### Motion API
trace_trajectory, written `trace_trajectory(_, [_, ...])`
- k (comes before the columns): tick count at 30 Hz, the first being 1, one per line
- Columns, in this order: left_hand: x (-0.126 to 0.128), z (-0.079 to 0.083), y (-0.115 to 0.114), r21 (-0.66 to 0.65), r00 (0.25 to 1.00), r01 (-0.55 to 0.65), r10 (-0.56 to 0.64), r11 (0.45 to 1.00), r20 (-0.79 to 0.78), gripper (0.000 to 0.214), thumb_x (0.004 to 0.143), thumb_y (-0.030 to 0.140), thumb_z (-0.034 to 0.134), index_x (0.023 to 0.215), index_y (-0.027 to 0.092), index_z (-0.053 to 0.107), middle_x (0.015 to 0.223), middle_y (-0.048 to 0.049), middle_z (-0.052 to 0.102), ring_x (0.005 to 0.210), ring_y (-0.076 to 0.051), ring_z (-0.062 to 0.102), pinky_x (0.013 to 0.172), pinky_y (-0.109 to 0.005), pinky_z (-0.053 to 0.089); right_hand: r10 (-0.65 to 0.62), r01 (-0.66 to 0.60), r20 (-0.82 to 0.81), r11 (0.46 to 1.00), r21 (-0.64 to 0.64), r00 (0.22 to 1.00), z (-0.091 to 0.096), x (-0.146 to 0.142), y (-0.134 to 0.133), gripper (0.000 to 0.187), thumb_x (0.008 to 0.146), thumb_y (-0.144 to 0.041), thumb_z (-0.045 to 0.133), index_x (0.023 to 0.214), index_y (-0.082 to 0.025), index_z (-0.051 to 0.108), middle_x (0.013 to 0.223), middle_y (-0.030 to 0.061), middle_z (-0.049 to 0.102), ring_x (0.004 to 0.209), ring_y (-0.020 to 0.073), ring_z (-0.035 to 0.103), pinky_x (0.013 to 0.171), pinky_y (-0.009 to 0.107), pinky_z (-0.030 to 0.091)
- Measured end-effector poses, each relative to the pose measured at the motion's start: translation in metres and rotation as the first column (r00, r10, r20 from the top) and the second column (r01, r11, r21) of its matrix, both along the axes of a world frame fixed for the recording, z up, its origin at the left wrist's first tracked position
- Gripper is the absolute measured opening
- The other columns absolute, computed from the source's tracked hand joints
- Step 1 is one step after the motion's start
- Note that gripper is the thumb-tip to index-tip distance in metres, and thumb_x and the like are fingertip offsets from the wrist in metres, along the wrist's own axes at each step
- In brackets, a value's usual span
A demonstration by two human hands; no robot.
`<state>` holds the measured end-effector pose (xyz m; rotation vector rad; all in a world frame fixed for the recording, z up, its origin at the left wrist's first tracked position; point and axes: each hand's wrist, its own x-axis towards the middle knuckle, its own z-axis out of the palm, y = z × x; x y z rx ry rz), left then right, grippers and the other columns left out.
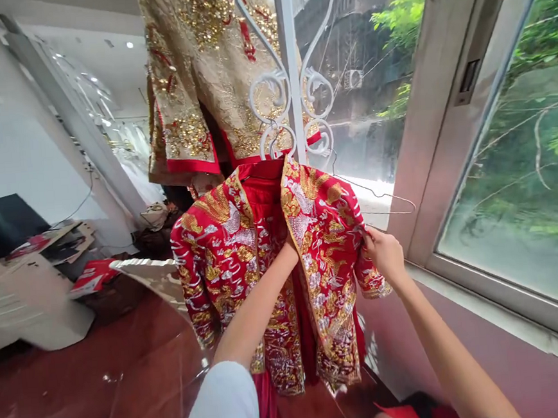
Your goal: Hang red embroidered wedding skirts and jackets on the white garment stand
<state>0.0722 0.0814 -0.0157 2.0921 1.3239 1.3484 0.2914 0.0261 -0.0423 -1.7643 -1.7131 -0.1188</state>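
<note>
A red jacket [319, 231], thickly embroidered in gold and silver, hangs open at the front from the white scrollwork stand. My left hand [289, 253] reaches inside its right-hand front panel; the fingers are hidden behind the cloth, with only the wrist and forearm showing. At the sleeve on the right, my right hand [383, 250] is closed, pinching the fabric near the upper arm. Behind the open front, a red pleated garment [264, 194] shows on the same hanging spot.
A gold sequinned garment with red trim [231, 97] hangs above on the scrollwork stand [291, 73]. An empty wire hanger [385, 204] sticks out beside a window [512, 171]. White drawers [20, 300] and a dark monitor [4, 224] stand at left.
</note>
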Motion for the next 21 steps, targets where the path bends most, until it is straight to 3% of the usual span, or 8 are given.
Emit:
trace_trajectory(3, [-0.043, 0.004, -0.038, 0.244, 0.943, -0.162, 0.223, 0.956, -0.246, 0.030, 0.086, 0.024, 0.045, 0.110, 0.024, 0.063, 0.127, -0.0086, 0.058, 0.131, -0.026, 0.039, 0.110, -0.059, 0.025, 0.033, -0.033, -0.019, 0.999, -0.019, 0.999, 0.015, 0.007, 0.010, 0.032, 0.084, -0.041, 0.043, 0.096, -0.028, 0.070, 0.078, 0.0113, 0.070, 0.069, 0.0284, 0.062, 0.054, 0.034, 0.037])
trace_trajectory(5, [-0.082, 0.021, -0.059, 0.443, 0.835, -0.329, 0.477, 0.834, -0.276, 0.032, 0.085, 0.024, 0.045, 0.112, 0.026, 0.062, 0.133, -0.0069, 0.053, 0.134, -0.027, 0.034, 0.112, -0.061, 0.013, 0.175, -0.163, -0.096, 0.980, 0.116, 0.980, 0.031, 0.012, 0.027, 0.029, 0.077, -0.043, 0.052, 0.092, -0.026, 0.070, 0.089, 0.0113, 0.070, 0.081, 0.0304, 0.062, 0.063, 0.038, 0.043])
trace_trajectory(7, [-0.119, 0.047, -0.069, 0.559, 0.704, -0.492, 0.682, 0.668, -0.197, 0.037, 0.087, 0.028, 0.042, 0.122, 0.026, 0.056, 0.137, -0.0080, 0.049, 0.135, -0.028, 0.032, 0.112, -0.061, 0.011, 0.397, -0.332, -0.186, 0.893, 0.305, 0.899, 0.049, 0.013, 0.050, 0.031, 0.071, -0.042, 0.057, 0.093, -0.023, 0.067, 0.110, 0.0115, 0.065, 0.099, 0.0311, 0.059, 0.076, 0.042, 0.045])
trace_trajectory(8, [-0.135, 0.060, -0.069, 0.568, 0.676, -0.524, 0.715, 0.635, -0.176, 0.041, 0.088, 0.030, 0.041, 0.127, 0.024, 0.051, 0.139, -0.0096, 0.047, 0.135, -0.028, 0.032, 0.112, -0.058, 0.013, 0.498, -0.390, -0.224, 0.833, 0.393, 0.838, 0.058, 0.011, 0.062, 0.034, 0.070, -0.041, 0.057, 0.097, -0.021, 0.066, 0.118, 0.0117, 0.061, 0.106, 0.0307, 0.056, 0.083, 0.043, 0.045])
trace_trajectory(11, [-0.164, 0.090, -0.059, 0.483, 0.745, -0.368, 0.563, 0.795, -0.359, 0.053, 0.089, 0.040, 0.038, 0.137, 0.018, 0.038, 0.138, -0.0130, 0.047, 0.129, -0.025, 0.040, 0.109, -0.044, 0.029, 0.662, -0.474, -0.258, 0.708, 0.524, 0.704, 0.083, 0.000, 0.091, 0.045, 0.073, -0.039, 0.053, 0.115, -0.021, 0.057, 0.130, 0.0106, 0.053, 0.116, 0.0282, 0.050, 0.091, 0.044, 0.041])
trace_trajectory(13, [-0.168, 0.097, -0.050, 0.410, 0.749, -0.275, 0.461, 0.870, -0.476, 0.058, 0.088, 0.047, 0.038, 0.137, 0.016, 0.035, 0.139, -0.0132, 0.046, 0.127, -0.024, 0.043, 0.105, -0.039, 0.034, 0.699, -0.565, -0.180, 0.680, 0.467, 0.692, 0.098, -0.010, 0.103, 0.049, 0.078, -0.039, 0.050, 0.124, -0.022, 0.053, 0.128, 0.0097, 0.055, 0.114, 0.0270, 0.051, 0.091, 0.042, 0.041])
trace_trajectory(17, [-0.161, 0.096, -0.043, 0.404, 0.696, -0.343, 0.518, 0.848, -0.497, 0.057, 0.088, 0.052, 0.035, 0.132, 0.016, 0.040, 0.132, -0.0143, 0.052, 0.117, -0.027, 0.051, 0.095, -0.037, 0.040, 0.663, -0.628, -0.058, 0.731, 0.268, 0.747, 0.116, -0.022, 0.122, 0.047, 0.081, -0.044, 0.052, 0.121, -0.020, 0.059, 0.107, 0.0097, 0.067, 0.094, 0.0242, 0.060, 0.081, 0.036, 0.043])
trace_trajectory(21, [-0.159, 0.108, -0.033, 0.310, 0.609, -0.418, 0.517, 0.854, -0.602, 0.049, 0.086, 0.057, 0.030, 0.093, 0.017, 0.057, 0.085, -0.0109, 0.066, 0.079, -0.026, 0.060, 0.070, -0.032, 0.043, 0.660, -0.631, -0.171, 0.750, 0.198, 0.731, 0.121, -0.010, 0.139, 0.043, 0.080, -0.050, 0.052, 0.103, -0.017, 0.068, 0.091, 0.0082, 0.069, 0.080, 0.0211, 0.061, 0.070, 0.031, 0.044])
